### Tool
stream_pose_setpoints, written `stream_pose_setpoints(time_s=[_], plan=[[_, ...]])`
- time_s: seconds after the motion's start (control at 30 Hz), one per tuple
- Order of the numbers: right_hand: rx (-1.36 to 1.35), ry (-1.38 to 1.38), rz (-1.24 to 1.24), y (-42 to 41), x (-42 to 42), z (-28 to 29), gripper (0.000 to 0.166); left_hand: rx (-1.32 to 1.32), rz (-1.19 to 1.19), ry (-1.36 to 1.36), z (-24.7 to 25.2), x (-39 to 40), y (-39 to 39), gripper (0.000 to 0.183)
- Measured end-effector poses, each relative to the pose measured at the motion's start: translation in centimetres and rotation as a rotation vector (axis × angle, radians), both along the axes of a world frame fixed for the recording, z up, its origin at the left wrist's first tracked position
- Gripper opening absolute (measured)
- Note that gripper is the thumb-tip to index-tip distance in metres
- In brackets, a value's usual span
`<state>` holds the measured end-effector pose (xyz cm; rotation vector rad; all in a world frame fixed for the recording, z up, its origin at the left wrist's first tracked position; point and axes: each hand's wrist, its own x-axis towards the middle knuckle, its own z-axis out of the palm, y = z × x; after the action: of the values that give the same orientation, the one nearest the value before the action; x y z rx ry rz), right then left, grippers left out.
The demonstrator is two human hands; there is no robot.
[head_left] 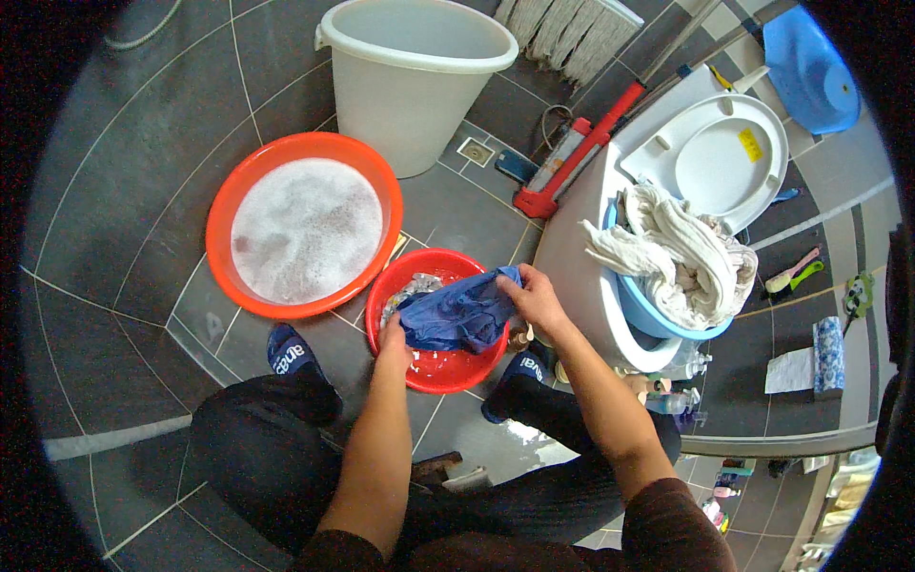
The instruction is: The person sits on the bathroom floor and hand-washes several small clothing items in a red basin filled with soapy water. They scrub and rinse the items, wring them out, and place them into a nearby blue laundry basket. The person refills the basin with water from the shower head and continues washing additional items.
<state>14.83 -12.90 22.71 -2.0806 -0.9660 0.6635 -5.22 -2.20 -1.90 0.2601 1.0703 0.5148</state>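
A wet blue cloth item point(461, 311) is stretched between my two hands above a small red basin point(443, 372). My left hand point(394, 339) grips its lower left end, over the basin's left side. At its upper right end, my right hand point(532, 300) pinches the fabric near the basin's right rim. Beside the cloth, a crumpled wet bundle point(414, 289) of pale, patterned material lies in the basin's left part; the cloth hides some of it. A larger orange-red basin point(218, 250) full of foamy water point(307, 229) stands to the upper left.
A tall white bucket point(400, 107) stands behind the basins, near a floor drain point(475, 152) and a red-handled mop point(579, 157). On the right, a toilet point(572, 250) bears a light-blue basin point(665, 325) heaped with white cloth point(679, 250). Pump bottles point(672, 400) stand beside it.
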Motion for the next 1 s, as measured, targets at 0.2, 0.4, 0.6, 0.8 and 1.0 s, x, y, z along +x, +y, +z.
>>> stream_pose_setpoints(time_s=[0.2, 0.4, 0.6, 0.8, 1.0], plan=[[0.111, 0.300, -0.028, 0.0, -0.1, -4.0, 0.022, -0.174, 0.020, -0.595, 5.8, -0.9, -0.2, 0.052], [-0.262, 0.097, -0.074, 0.2, 0.1, -9.2, 0.033, -0.062, -0.153, -0.664, 13.1, 0.1, 1.3, 0.047], [0.160, 0.435, -0.226, 0.8, -0.4, -8.3, 0.042, 0.034, -0.574, -0.727, 16.6, 2.5, 0.5, 0.039], [0.212, 0.334, 0.407, 2.3, -1.2, -1.4, 0.075, 0.920, -0.724, -0.607, 19.3, 2.8, 0.5, 0.023], [0.001, 1.028, 0.160, -0.3, -2.2, -0.8, 0.090, 1.267, -1.189, -0.326, 32.0, 2.9, 4.8, 0.022]])
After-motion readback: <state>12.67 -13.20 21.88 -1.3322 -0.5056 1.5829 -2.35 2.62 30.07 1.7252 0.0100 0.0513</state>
